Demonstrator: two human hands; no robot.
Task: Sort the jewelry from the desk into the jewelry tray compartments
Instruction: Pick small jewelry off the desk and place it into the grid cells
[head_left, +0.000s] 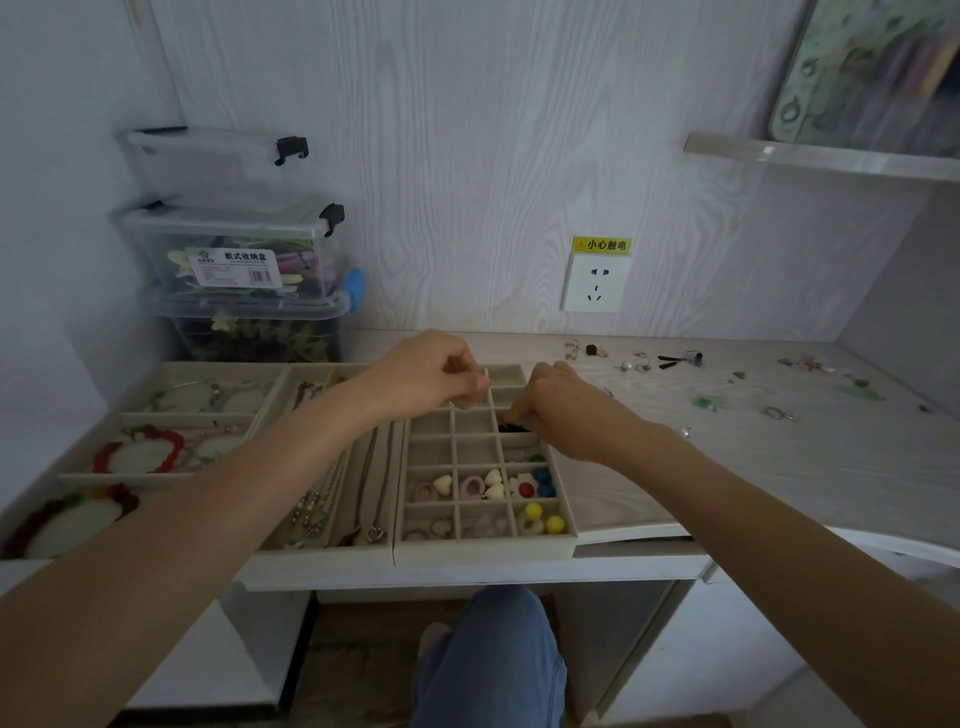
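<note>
**Both hands over the grid tray, dark piece going into a cell**

Biggest first: desk (649, 467) runs under and to the right of the hands. Three clear storage boxes (244, 249) stacked beyond the left hand, against the wall. Wall socket (596, 283) beyond the right hand.

Three jewelry trays side by side. Bracelet tray (93, 475) sits left of the left forearm, three compartments, beaded bracelets in each. Necklace tray (322, 558) lies under the left forearm, chains in long slots. Grid tray (485, 551) is directly under both hands.

Left hand (431, 374): fingers curled, tips pinched together over the far cells. Can't tell what it holds, if anything. Right hand (558, 410): fingers curled down into a cell on the tray's right column, tips at a small dark piece (514, 427). Looks like a pinch on it; contact is partly hidden.

Doing this step well, my read: seat the dark piece fully in the one cell before letting go, don't let it straddle the divider. Keep matching pieces together.

Counts near the wrists: yellow beads (543, 518) two, blue beads (543, 480) two, one red bead (525, 489), about three cream hearts (442, 484).

Loose earrings (644, 361) are scattered on the desk right of the right hand; too small to count exactly, more than ten. Sort is clearly unfinished.
</note>
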